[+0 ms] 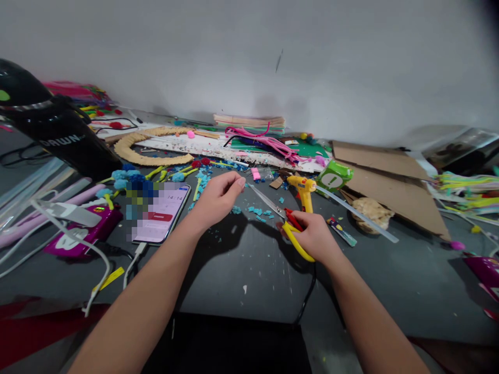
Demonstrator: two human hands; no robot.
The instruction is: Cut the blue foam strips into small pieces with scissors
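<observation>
My right hand (312, 234) grips the red and yellow handles of a pair of scissors (296, 240), whose blades point up and left. Left of the blade tips, my left hand (224, 195) is closed, thumb pressed to the fingers; what it pinches, if anything, is too small to make out. Small blue cut pieces (259, 212) lie on the grey table (249, 270) between and beneath the hands. Just beyond the scissors, a yellow glue gun (304, 192) rests beside a green packet (334, 175).
At the left are a black bottle (74, 135), a lit phone (166, 215), a purple power bank (83, 234) and white cables. A tan ring (130, 150) and pink pipe cleaners (268, 143) lie at the back. Cardboard (393, 192) and a pale lump (372, 214) are on the right.
</observation>
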